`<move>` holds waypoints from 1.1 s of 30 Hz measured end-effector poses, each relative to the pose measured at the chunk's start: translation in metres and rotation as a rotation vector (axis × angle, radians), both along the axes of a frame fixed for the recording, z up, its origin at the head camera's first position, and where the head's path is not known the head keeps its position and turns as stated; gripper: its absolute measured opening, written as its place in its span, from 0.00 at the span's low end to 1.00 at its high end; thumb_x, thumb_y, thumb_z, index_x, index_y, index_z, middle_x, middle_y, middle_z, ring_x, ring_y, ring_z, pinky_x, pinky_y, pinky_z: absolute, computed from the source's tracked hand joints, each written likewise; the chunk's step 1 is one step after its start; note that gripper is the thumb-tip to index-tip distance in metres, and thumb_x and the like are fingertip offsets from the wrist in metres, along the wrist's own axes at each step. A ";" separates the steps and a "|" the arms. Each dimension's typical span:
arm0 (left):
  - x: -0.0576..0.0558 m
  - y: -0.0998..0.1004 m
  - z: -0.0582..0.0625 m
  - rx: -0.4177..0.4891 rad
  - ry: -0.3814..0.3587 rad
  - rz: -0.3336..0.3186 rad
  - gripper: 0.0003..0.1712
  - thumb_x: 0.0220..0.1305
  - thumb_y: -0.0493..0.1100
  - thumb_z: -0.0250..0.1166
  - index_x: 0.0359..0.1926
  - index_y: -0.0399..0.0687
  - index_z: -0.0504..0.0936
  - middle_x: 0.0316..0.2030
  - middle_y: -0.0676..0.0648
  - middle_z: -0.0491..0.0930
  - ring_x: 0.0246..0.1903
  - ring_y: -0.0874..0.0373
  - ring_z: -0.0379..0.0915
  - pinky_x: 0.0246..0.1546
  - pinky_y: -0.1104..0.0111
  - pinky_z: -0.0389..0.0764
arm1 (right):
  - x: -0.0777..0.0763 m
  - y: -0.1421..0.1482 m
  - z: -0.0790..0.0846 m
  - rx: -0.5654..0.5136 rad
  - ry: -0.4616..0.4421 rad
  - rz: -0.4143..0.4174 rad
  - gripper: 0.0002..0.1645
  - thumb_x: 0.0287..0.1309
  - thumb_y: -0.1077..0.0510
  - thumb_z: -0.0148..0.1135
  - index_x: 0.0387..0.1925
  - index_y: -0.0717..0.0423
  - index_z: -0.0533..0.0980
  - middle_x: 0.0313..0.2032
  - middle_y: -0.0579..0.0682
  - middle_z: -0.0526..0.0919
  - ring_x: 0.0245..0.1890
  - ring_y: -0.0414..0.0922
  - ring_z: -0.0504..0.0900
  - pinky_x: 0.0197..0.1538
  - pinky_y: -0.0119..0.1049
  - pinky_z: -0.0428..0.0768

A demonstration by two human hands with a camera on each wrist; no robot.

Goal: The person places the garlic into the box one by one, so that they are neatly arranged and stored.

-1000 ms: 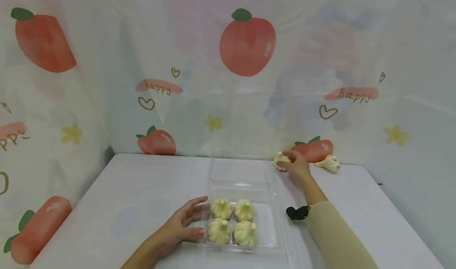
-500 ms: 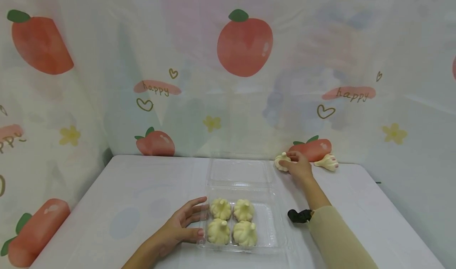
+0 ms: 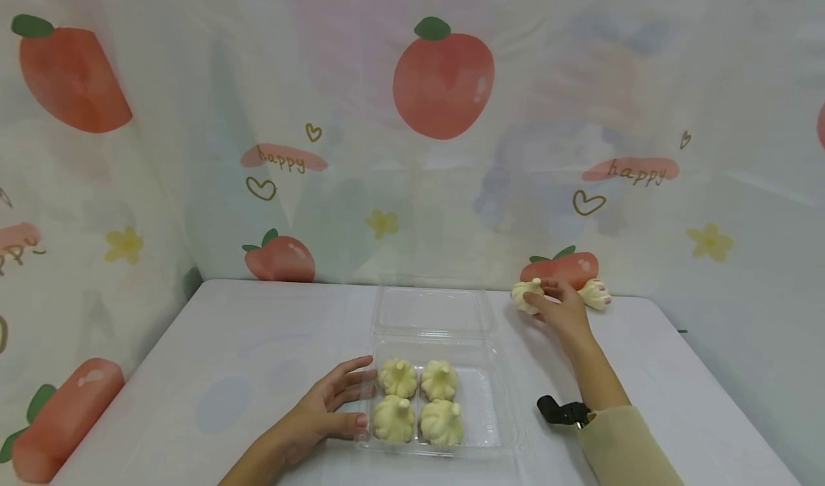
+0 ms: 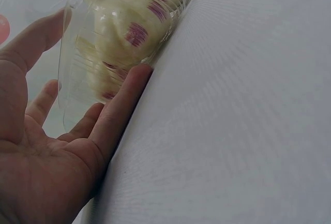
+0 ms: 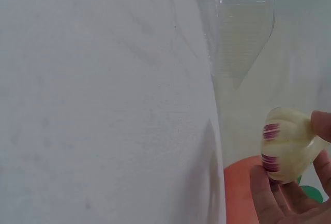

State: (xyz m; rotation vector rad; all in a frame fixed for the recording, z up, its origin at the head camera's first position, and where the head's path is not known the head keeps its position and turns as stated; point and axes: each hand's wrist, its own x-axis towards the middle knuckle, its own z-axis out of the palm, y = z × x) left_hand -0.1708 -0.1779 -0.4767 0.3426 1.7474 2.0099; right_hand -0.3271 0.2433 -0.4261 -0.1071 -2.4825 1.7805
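Observation:
My right hand (image 3: 567, 316) pinches a garlic bulb (image 3: 525, 297) between thumb and fingers, above the back right of the table. In the right wrist view this garlic bulb (image 5: 287, 144) shows purple streaks and hangs clear of the tabletop. A clear plastic clamshell box (image 3: 482, 407) lies with its lid folded back. Several garlic bulbs (image 3: 441, 421) fill its left and middle columns, while the right column has none. My left hand (image 3: 325, 409) rests against the box's left side with fingers extended. The left wrist view shows that hand (image 4: 57, 167) beside the box wall.
Another garlic bulb (image 3: 596, 295) lies at the back right edge, partly behind my right hand. The open lid (image 3: 432, 310) reaches toward the patterned backdrop (image 3: 445, 185). A black wrist-camera mount (image 3: 559, 410) sticks out from the right sleeve over the white table (image 3: 271, 350).
My right hand has lifted the garlic bulb and shifted it slightly right and toward me. The left hand and the box have stayed in place.

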 end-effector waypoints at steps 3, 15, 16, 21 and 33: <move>0.000 0.000 -0.001 0.000 0.005 -0.002 0.49 0.62 0.35 0.69 0.78 0.57 0.54 0.75 0.39 0.54 0.70 0.44 0.58 0.49 0.51 0.82 | 0.007 0.001 0.002 -0.014 0.000 0.016 0.32 0.65 0.50 0.65 0.63 0.61 0.65 0.66 0.61 0.66 0.41 0.30 0.76 0.44 0.29 0.82; 0.000 0.001 -0.002 0.004 0.007 -0.007 0.49 0.62 0.35 0.69 0.78 0.56 0.52 0.75 0.38 0.53 0.71 0.43 0.56 0.50 0.51 0.82 | 0.029 -0.005 0.009 -0.012 0.087 0.111 0.31 0.64 0.52 0.67 0.59 0.65 0.66 0.63 0.63 0.69 0.41 0.27 0.79 0.44 0.28 0.83; 0.000 0.001 -0.002 0.004 0.006 -0.009 0.49 0.63 0.35 0.69 0.78 0.56 0.52 0.75 0.38 0.53 0.71 0.43 0.56 0.51 0.51 0.82 | 0.030 -0.006 0.009 -0.015 0.094 0.122 0.31 0.64 0.52 0.67 0.59 0.64 0.67 0.62 0.63 0.69 0.41 0.27 0.79 0.44 0.28 0.83; 0.001 0.000 -0.001 0.002 0.000 -0.007 0.48 0.64 0.36 0.68 0.78 0.57 0.52 0.75 0.38 0.53 0.71 0.42 0.55 0.51 0.51 0.82 | 0.034 -0.014 0.011 -0.017 0.123 0.172 0.28 0.64 0.54 0.67 0.58 0.65 0.67 0.61 0.63 0.70 0.42 0.29 0.80 0.44 0.28 0.83; 0.000 0.001 -0.003 0.003 0.002 -0.011 0.48 0.64 0.36 0.68 0.78 0.57 0.52 0.75 0.38 0.52 0.72 0.42 0.55 0.51 0.51 0.81 | 0.049 -0.024 0.026 0.019 0.156 0.244 0.27 0.64 0.55 0.67 0.59 0.63 0.69 0.62 0.61 0.71 0.48 0.34 0.80 0.46 0.30 0.83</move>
